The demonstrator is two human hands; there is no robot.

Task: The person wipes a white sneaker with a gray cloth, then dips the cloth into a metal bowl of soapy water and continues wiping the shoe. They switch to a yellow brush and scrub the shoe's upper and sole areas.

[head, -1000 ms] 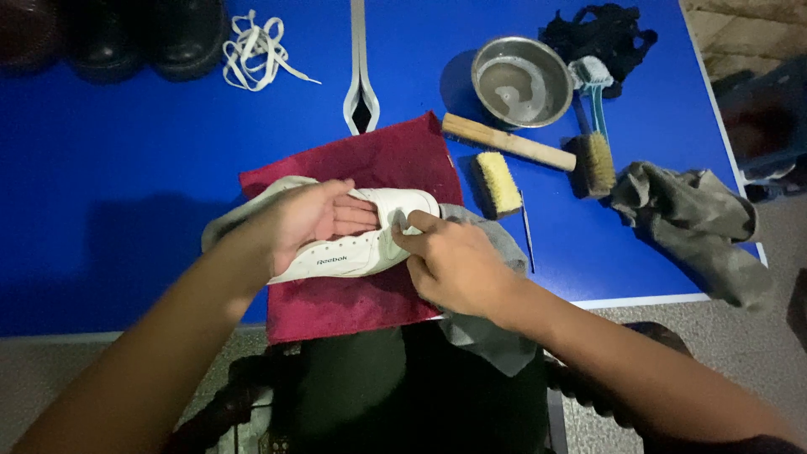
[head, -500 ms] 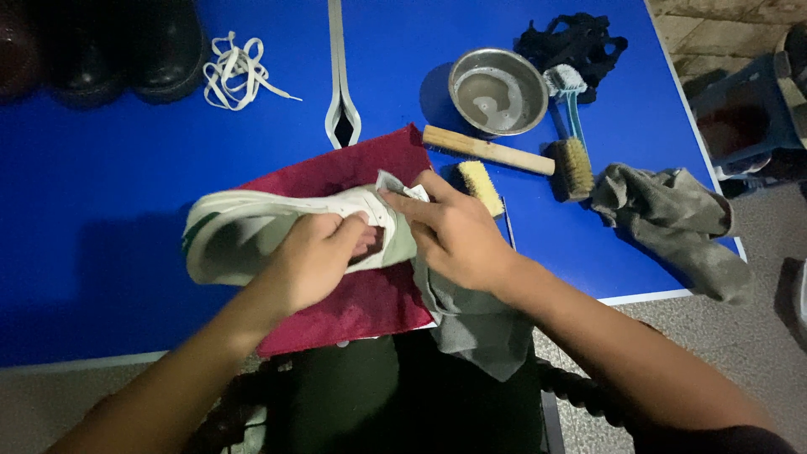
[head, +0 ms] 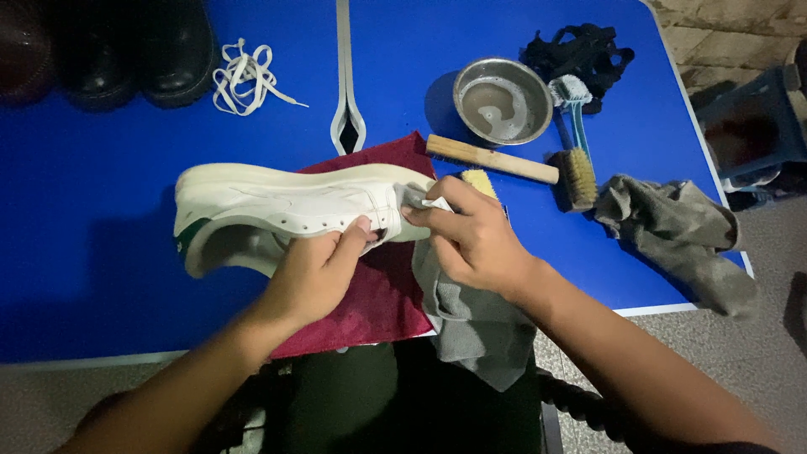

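One white sneaker (head: 286,206) is what we hold, lifted on its side just above the maroon towel (head: 370,286) spread on the blue desk (head: 109,277). Our left hand (head: 315,273) is clamped on the sneaker's upper near the eyelets, thumb pressed against the side, while our right hand (head: 471,235) is closed on a grey cloth (head: 471,324), pinching a fold of it against the sneaker's end; the rest of the cloth hangs off the desk edge toward us. We judge the sneaker light and fairly stiff at the sole but yielding in the upper, its smooth surface perhaps slippery if damp, so the firm sole edge or the lacing opening looks like the best place to grip. Beyond our right hand we count one metal bowl (head: 502,101), three brushes — a wooden-handled one (head: 492,158), a yellow-bristled one (head: 479,181) partly hidden by our fingers, and a teal-handled one (head: 576,105) — and one black tangle of laces (head: 580,46). To the right of that hand lies one crumpled olive rag (head: 672,227). Beyond our left hand lie one bundle of white laces (head: 248,76) and two dark shoes (head: 109,50) that we can make out.
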